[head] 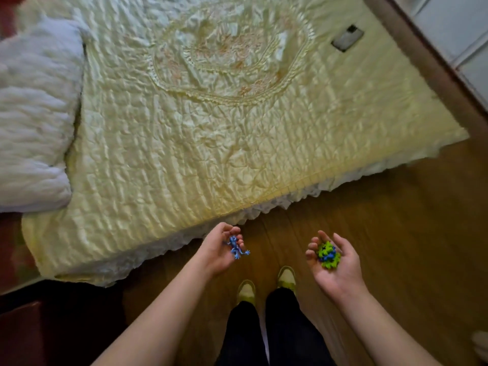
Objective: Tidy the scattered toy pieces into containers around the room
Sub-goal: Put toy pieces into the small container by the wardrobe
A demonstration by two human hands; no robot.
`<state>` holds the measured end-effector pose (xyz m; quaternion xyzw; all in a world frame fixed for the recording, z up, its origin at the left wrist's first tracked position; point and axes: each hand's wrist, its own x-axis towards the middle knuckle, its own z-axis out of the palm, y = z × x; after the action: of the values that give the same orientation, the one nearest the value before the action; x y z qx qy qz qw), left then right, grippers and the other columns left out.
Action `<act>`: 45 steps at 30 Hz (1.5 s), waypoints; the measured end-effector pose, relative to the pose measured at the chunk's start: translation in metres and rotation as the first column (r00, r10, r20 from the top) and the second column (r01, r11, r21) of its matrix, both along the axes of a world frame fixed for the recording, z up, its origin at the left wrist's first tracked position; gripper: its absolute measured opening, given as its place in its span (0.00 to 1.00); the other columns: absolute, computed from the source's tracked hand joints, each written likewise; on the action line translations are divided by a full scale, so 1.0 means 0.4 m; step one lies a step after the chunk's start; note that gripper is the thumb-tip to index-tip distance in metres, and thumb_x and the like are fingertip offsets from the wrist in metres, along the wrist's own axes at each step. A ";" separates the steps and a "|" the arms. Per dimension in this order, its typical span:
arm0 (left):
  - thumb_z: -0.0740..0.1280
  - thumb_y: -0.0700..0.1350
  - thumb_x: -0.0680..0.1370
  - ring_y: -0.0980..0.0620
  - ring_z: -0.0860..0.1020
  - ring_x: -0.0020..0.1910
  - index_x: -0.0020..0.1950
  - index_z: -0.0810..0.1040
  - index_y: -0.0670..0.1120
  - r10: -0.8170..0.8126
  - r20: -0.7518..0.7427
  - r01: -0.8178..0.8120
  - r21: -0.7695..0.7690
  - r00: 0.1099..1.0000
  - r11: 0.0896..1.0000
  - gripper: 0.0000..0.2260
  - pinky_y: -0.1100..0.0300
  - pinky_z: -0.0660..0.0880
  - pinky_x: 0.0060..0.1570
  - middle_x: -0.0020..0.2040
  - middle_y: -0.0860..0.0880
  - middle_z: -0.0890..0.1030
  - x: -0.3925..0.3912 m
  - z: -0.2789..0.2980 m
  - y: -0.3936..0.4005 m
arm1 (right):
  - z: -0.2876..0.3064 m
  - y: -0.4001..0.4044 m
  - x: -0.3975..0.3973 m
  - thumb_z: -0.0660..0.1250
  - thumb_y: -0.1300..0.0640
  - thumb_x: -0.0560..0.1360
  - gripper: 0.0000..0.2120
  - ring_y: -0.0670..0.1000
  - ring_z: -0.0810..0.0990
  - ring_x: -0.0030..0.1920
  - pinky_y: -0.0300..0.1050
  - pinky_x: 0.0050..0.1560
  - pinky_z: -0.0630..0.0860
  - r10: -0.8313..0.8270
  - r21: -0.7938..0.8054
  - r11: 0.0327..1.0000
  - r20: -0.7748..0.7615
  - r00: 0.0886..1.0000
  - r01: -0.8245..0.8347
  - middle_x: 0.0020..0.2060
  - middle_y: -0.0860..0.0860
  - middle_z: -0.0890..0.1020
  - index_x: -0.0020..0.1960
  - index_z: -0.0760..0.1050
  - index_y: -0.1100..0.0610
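Above the wooden floor, just off the near edge of the bed, two bare hands are held palm-up and well apart; the left hand has its fingers curled round a small blue toy lizard, whose legs and tail stick out past the fingertips toward the right; the right hand is cupped, fingers loosely bent, cradling a clump of green and blue toy pieces in the hollow of the palm near the finger bases; how many pieces make up the clump cannot be told. Both forearms reach in from the bottom edge; between them stand two legs in dark trousers and a pair of pale shoes on the floor. Beyond the hands a cream quilted bedspread covers the bed, with a round embroidered medallion near its far side and a frilled white hem along the near edge; a white pillow lies at the left edge of the bed; a small flat grey object, too blurred to name, rests near the bed's far right corner.
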<state>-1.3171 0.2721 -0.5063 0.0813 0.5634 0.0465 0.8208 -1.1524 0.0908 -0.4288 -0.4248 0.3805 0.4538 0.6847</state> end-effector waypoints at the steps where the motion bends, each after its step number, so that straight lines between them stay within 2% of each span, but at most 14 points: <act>1: 0.62 0.42 0.74 0.51 0.72 0.35 0.47 0.74 0.40 -0.018 0.046 0.019 -0.007 0.999 1.000 0.06 0.58 0.73 0.37 0.39 0.44 0.72 0.023 0.043 -0.013 | 0.032 -0.017 -0.001 0.63 0.52 0.77 0.12 0.51 0.78 0.40 0.42 0.43 0.75 -0.024 0.003 1.000 0.013 1.000 0.024 0.39 0.55 0.79 0.50 0.79 0.60; 5: 0.62 0.40 0.73 0.51 0.71 0.35 0.48 0.73 0.41 -0.126 0.229 0.129 -0.001 0.965 0.992 0.05 0.61 0.68 0.38 0.38 0.45 0.72 0.113 0.206 -0.071 | 0.146 -0.092 0.000 0.63 0.52 0.77 0.12 0.51 0.78 0.39 0.42 0.42 0.75 -0.154 0.032 0.988 0.059 0.986 0.152 0.38 0.55 0.80 0.49 0.79 0.61; 11: 0.61 0.29 0.71 0.52 0.72 0.37 0.61 0.70 0.41 -0.402 0.329 0.381 0.129 0.855 0.916 0.20 0.62 0.70 0.36 0.44 0.43 0.72 0.248 0.360 -0.185 | 0.246 -0.253 0.006 0.63 0.52 0.77 0.12 0.52 0.78 0.40 0.43 0.42 0.75 -0.342 0.066 0.939 0.088 0.936 0.337 0.39 0.56 0.79 0.50 0.79 0.61; 13: 0.58 0.27 0.73 0.51 0.72 0.38 0.63 0.69 0.40 -0.509 0.340 0.481 0.168 0.791 0.860 0.20 0.60 0.69 0.40 0.45 0.42 0.72 0.295 0.395 -0.240 | 0.265 -0.317 0.009 0.63 0.53 0.78 0.12 0.52 0.77 0.41 0.44 0.42 0.74 -0.399 0.071 0.917 0.109 0.910 0.394 0.39 0.57 0.79 0.50 0.78 0.62; 15: 0.59 0.28 0.73 0.50 0.74 0.39 0.64 0.69 0.40 -0.574 0.364 0.551 0.175 0.734 0.816 0.20 0.58 0.70 0.44 0.47 0.41 0.72 0.342 0.424 -0.297 | 0.283 -0.392 0.016 0.62 0.53 0.78 0.13 0.52 0.77 0.41 0.43 0.42 0.74 -0.475 0.079 0.880 0.130 0.870 0.469 0.38 0.57 0.79 0.50 0.78 0.62; 18: 0.58 0.30 0.77 0.47 0.77 0.41 0.62 0.69 0.38 -0.636 0.396 0.620 0.187 0.663 0.762 0.14 0.56 0.75 0.48 0.52 0.37 0.74 0.418 0.468 -0.404 | 0.305 -0.528 0.024 0.62 0.53 0.78 0.13 0.52 0.77 0.40 0.43 0.41 0.74 -0.612 0.101 0.791 0.155 0.776 0.603 0.38 0.57 0.79 0.50 0.78 0.62; 21: 0.58 0.32 0.79 0.45 0.79 0.42 0.54 0.72 0.39 -0.711 0.388 0.688 0.223 0.587 0.690 0.06 0.57 0.81 0.42 0.50 0.36 0.76 0.490 0.499 -0.543 | 0.293 -0.682 0.021 0.61 0.52 0.79 0.14 0.52 0.78 0.40 0.43 0.40 0.74 -0.674 0.124 0.738 0.184 0.715 0.664 0.38 0.57 0.80 0.51 0.79 0.62; 23: 0.59 0.34 0.80 0.45 0.82 0.42 0.51 0.71 0.40 -0.764 0.395 0.743 0.243 0.511 0.623 0.04 0.59 0.81 0.42 0.51 0.36 0.77 0.534 0.503 -0.649 | 0.279 -0.784 0.013 0.61 0.51 0.79 0.15 0.52 0.78 0.39 0.43 0.37 0.75 -0.709 0.141 0.704 0.185 0.680 0.696 0.38 0.56 0.80 0.50 0.79 0.62; 27: 0.57 0.35 0.81 0.43 0.82 0.50 0.50 0.70 0.41 -0.830 0.369 0.805 0.272 0.418 0.527 0.04 0.58 0.79 0.49 0.55 0.34 0.79 0.603 0.511 -0.888 | 0.274 -0.987 -0.005 0.60 0.51 0.79 0.15 0.51 0.78 0.37 0.43 0.36 0.74 -0.802 0.173 0.596 0.166 0.573 0.784 0.36 0.56 0.80 0.50 0.80 0.62; 30: 0.57 0.36 0.82 0.41 0.81 0.53 0.51 0.69 0.41 -0.865 0.339 0.829 0.300 0.369 0.471 0.03 0.55 0.82 0.47 0.57 0.33 0.78 0.632 0.529 -1.074 | 0.275 -1.137 -0.013 0.60 0.51 0.79 0.15 0.51 0.77 0.37 0.43 0.37 0.73 -0.849 0.185 0.526 0.172 0.500 0.830 0.35 0.56 0.79 0.49 0.79 0.62; 33: 0.57 0.37 0.82 0.41 0.80 0.53 0.52 0.70 0.40 -0.892 0.309 0.849 0.316 0.330 0.424 0.03 0.55 0.80 0.51 0.53 0.35 0.80 0.650 0.532 -1.241 | 0.274 -1.277 -0.016 0.60 0.52 0.79 0.14 0.52 0.77 0.36 0.43 0.36 0.73 -0.883 0.184 0.464 0.181 0.434 0.866 0.34 0.56 0.79 0.49 0.79 0.62; 38: 0.55 0.37 0.83 0.40 0.78 0.56 0.54 0.71 0.37 -0.931 0.244 0.889 0.308 0.270 0.339 0.06 0.51 0.76 0.57 0.53 0.34 0.78 0.666 0.549 -1.452 | 0.292 -1.459 -0.030 0.60 0.54 0.79 0.13 0.52 0.77 0.38 0.43 0.40 0.74 -0.922 0.223 0.378 0.179 0.343 0.898 0.37 0.57 0.79 0.53 0.77 0.63; 42: 0.56 0.38 0.83 0.41 0.80 0.52 0.54 0.72 0.36 -0.975 0.149 0.916 0.342 0.167 0.210 0.08 0.56 0.80 0.50 0.51 0.35 0.79 0.714 0.533 -1.569 | 0.295 -1.566 -0.019 0.59 0.54 0.80 0.14 0.52 0.76 0.40 0.44 0.44 0.73 -0.946 0.240 0.313 0.164 0.279 0.919 0.40 0.58 0.78 0.55 0.77 0.63; 45: 0.57 0.38 0.83 0.43 0.81 0.48 0.53 0.73 0.36 -0.991 0.064 0.917 0.377 0.114 0.130 0.08 0.59 0.82 0.40 0.50 0.35 0.78 0.771 0.506 -1.647 | 0.281 -1.626 0.007 0.59 0.54 0.80 0.14 0.52 0.76 0.41 0.44 0.44 0.72 -0.956 0.247 0.282 0.151 0.250 0.927 0.40 0.57 0.78 0.57 0.76 0.62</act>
<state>-1.0089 -0.3866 -0.3040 0.5185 0.2319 -0.4162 0.7100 -1.1496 -0.5594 -0.3162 -0.1334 0.4360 -0.0882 0.8856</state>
